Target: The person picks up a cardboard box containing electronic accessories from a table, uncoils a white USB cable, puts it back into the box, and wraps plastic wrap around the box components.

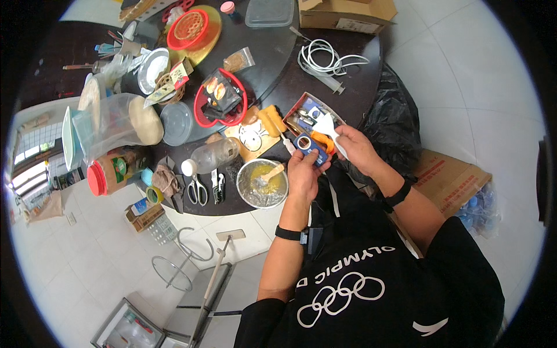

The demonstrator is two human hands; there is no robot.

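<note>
My left hand grips a small blue box with a round opening in its face. My right hand holds a white plastic tool with a broad head, its exact kind unclear. Both hands are over the near side of an open cardboard box holding small blue packs and metal pieces. Something orange lies between my hands. A metal bowl lined with film, with yellow contents and a wooden spatula, stands left of my left hand. Beside the box are yellow sponge-like pieces on a printed board.
On the dark table are a clear bottle, scissors, a red basket, a syringe with coiled white tubing, and a large lidded jar. A black plastic bag hangs at the right edge.
</note>
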